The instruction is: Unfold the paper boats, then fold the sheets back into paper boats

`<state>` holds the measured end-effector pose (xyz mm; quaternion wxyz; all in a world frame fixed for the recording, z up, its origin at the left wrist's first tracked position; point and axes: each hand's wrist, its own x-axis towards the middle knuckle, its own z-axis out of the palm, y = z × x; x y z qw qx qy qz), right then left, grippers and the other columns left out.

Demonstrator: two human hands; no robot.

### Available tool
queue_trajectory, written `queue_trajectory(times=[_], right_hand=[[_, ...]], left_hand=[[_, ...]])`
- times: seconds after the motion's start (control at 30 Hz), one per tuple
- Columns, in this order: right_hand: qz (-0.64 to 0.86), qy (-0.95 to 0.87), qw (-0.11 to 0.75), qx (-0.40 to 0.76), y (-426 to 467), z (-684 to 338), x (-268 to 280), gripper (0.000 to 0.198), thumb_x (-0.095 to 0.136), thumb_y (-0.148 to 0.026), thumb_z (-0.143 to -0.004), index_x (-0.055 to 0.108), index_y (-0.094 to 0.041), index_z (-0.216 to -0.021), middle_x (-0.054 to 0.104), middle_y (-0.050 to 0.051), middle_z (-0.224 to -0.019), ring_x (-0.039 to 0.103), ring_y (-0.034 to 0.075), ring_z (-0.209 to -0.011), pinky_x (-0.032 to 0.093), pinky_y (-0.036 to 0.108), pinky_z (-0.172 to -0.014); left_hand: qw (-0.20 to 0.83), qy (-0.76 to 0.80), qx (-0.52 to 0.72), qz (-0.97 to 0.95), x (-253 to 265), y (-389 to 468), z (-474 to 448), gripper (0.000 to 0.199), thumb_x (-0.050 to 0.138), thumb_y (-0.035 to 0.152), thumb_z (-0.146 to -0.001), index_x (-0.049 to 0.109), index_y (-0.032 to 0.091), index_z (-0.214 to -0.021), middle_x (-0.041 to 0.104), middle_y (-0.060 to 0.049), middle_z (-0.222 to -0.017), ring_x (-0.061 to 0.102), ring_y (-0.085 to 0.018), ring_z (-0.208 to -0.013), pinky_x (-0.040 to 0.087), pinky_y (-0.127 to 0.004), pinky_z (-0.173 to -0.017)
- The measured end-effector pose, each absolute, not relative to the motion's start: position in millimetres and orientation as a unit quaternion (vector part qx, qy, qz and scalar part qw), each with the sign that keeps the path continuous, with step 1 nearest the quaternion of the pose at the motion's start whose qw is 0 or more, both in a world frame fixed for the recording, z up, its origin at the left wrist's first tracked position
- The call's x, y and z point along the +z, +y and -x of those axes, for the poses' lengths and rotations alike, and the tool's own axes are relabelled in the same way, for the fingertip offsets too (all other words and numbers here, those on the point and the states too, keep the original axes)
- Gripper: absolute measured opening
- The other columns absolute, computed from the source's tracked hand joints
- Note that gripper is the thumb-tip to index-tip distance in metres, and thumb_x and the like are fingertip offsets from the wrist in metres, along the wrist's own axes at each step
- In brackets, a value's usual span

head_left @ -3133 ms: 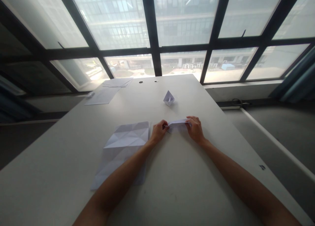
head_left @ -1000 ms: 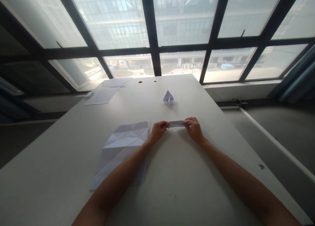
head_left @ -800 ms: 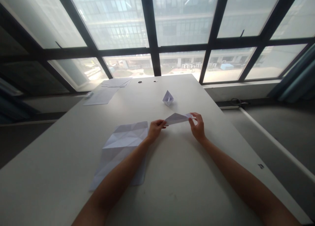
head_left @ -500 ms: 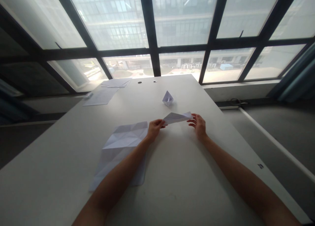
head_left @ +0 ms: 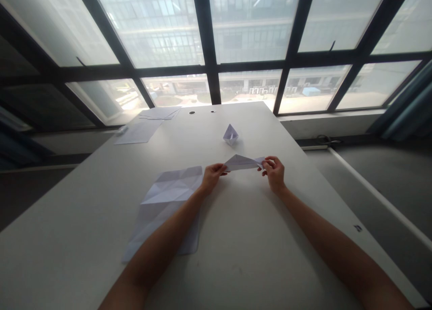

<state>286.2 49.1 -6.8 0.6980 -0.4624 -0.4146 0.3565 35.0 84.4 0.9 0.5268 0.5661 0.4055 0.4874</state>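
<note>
A person's left hand (head_left: 212, 177) and right hand (head_left: 275, 172) pinch opposite ends of a folded paper (head_left: 241, 163) between closed thumbs and fingers over a white worktop (head_left: 243, 238), nearer its right edge than its left. A peaked paper shape (head_left: 231, 135) stands toward the far edge; loose sheets (head_left: 135, 133) lie by the far left corner.

No lettering, number or sign can be read here. A small dark mark (head_left: 357, 228) on the white table (head_left: 243, 229), near its edge at the lower right of the frame, is too small to make out as text or symbol.
</note>
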Motion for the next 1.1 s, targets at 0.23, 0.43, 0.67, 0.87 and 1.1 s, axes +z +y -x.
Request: queue_trajectory(times=[0.23,0.43,0.67,0.87,1.1], right_hand=[[0.480,-0.428,0.697,0.317,50.2,-286.7,-7.6,0.019,0.067,-0.031,-0.074,0.060,-0.018,-0.085,0.066,0.000,-0.073,0.069,0.017,-0.057,0.044,0.020,-0.038],[0.453,-0.472,0.674,0.342,48.5,-289.1,-7.5,0.013,0.065,-0.027,-0.074,0.069,-0.017,-0.081,0.070,0.004,-0.083,0.068,0.016,-0.060,0.049,0.023,-0.042],[0.415,-0.536,0.646,0.351,44.3,-288.9,-4.3,0.026,0.061,-0.039,-0.085,0.074,-0.016,-0.082,0.067,0.005,-0.085,0.058,0.013,-0.058,0.051,0.026,-0.043],[0.393,-0.597,0.608,0.344,41.6,-289.0,-0.9,0.034,0.073,-0.043,-0.077,0.070,-0.020,-0.102,0.065,0.005,-0.098,0.062,0.015,-0.072,0.059,0.031,-0.063],[0.443,-0.576,0.627,0.283,39.2,-284.2,-0.6,0.032,0.054,-0.047,-0.093,0.063,-0.020,-0.078,0.060,0.000,-0.064,0.057,0.015,-0.060,0.052,0.029,-0.060]], left_hand=[[0.530,0.400,0.483,-0.570,1.3,84.7,-34.4,0.045,0.078,0.056,-0.070,0.076,0.014,-0.086,0.075,-0.008,-0.082,0.069,-0.019,-0.074,0.057,-0.034,-0.075],[0.535,0.402,0.485,-0.563,-0.8,86.2,-33.4,0.045,0.078,0.055,-0.071,0.076,0.013,-0.088,0.075,-0.009,-0.082,0.069,-0.019,-0.075,0.057,-0.034,-0.075],[0.536,0.398,0.488,-0.563,-2.9,88.2,-32.6,0.046,0.078,0.056,-0.070,0.076,0.013,-0.087,0.075,-0.009,-0.085,0.069,-0.019,-0.076,0.057,-0.035,-0.077],[0.528,0.414,0.509,-0.539,-5.8,91.7,-31.4,0.050,0.078,0.060,-0.067,0.075,0.014,-0.088,0.075,-0.008,-0.083,0.069,-0.019,-0.075,0.057,-0.035,-0.076],[0.534,0.397,0.505,-0.550,-4.1,89.0,-32.1,0.045,0.078,0.056,-0.070,0.075,0.014,-0.087,0.075,-0.008,-0.084,0.069,-0.018,-0.075,0.057,-0.033,-0.076]])
